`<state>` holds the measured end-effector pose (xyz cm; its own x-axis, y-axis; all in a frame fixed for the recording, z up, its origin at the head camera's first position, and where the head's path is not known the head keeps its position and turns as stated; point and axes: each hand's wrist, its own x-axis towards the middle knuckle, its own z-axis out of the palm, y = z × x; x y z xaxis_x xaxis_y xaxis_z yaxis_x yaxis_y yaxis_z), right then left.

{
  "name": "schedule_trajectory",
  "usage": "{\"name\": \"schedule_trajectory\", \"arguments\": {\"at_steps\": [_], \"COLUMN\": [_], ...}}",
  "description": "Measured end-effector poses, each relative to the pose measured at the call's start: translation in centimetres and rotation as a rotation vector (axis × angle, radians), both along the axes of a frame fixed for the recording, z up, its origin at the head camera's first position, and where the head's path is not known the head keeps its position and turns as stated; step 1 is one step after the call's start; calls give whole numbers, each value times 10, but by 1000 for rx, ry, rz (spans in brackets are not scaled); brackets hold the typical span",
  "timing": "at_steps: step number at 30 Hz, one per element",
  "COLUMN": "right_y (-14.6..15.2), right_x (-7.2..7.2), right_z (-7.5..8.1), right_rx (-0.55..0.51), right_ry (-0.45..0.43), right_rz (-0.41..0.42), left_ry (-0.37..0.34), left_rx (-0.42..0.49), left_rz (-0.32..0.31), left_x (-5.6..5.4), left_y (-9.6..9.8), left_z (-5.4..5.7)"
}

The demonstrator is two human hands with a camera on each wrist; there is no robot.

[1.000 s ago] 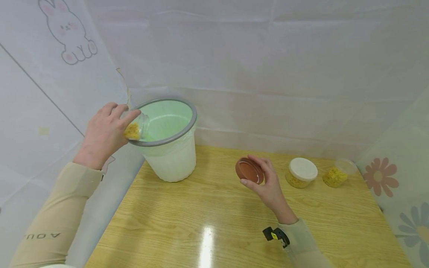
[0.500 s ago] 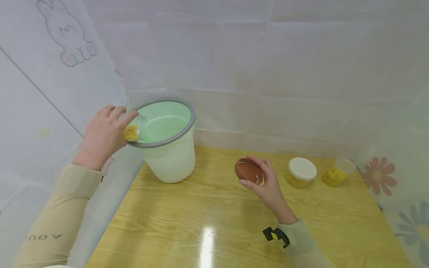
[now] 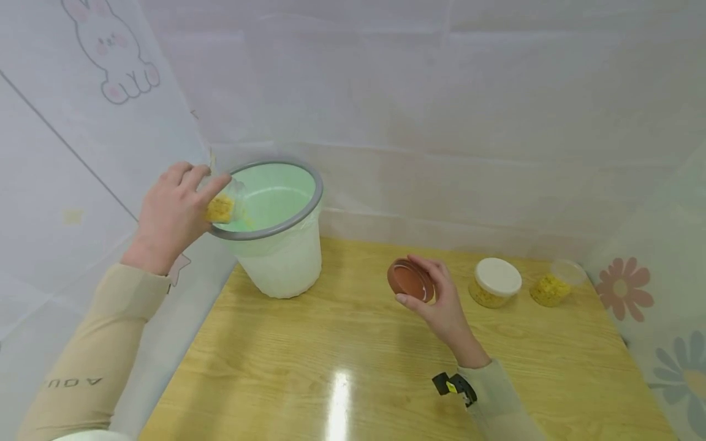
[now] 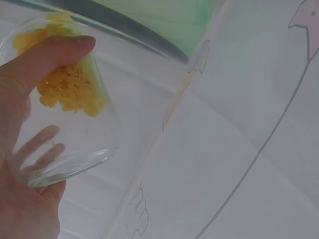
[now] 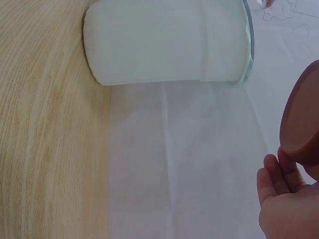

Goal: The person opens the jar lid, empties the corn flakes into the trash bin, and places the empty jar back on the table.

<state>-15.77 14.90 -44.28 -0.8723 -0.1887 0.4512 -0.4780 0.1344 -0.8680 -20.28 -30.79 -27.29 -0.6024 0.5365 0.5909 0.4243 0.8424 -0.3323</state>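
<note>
My left hand [image 3: 173, 211] grips a clear jar [image 4: 107, 132] of small yellow pieces [image 4: 72, 89]. In the head view the jar lies tipped on its side, its mouth over the left rim of a trash bin [image 3: 287, 269]. A few yellow bits show against the bin's green inside, just beyond the mouth. Between the thumb and fingers of my right hand [image 3: 444, 309] is a reddish-brown round lid [image 3: 409, 282], its hollow side facing the head camera. The right wrist view shows that lid [image 5: 301, 119] from its flat outer face, above the wood.
Toward the back right of the wooden table [image 3: 298, 361] stands a tub with a white lid [image 3: 498, 277], yellow pieces inside. Beside it, an uncapped clear tub [image 3: 550, 290] of yellow pieces leans. White sheets with printed drawings rise behind and at both sides.
My left hand has lifted slightly with the jar, and yellow bits now show past its mouth inside the bin. The right hand and lid stay in place.
</note>
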Motion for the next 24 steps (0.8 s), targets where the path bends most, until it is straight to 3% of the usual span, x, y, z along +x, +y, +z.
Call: {"name": "schedule_trajectory", "arguments": {"at_steps": [3,10,14,20,24], "right_y": [-3,-9,-9,-6,-1], "right_x": [2,16,15,8,1], "right_z": [4,29,24,12,-1], "right_rx": [4,8,-1,2,-10], "right_ry": [-3,-3,2,13,10], "right_rz": [-2,3,5,-4,1], "left_ry": [-17,-32,-26,-44,-58], "left_rx": [5,25,16,15,-19], "left_rz": [-13,41,-4,25,0], "left_x": [1,3,3,2,-1], "left_y": [-1,-4,-4,-4,-4], "left_z": [0,0,0,1,1]}}
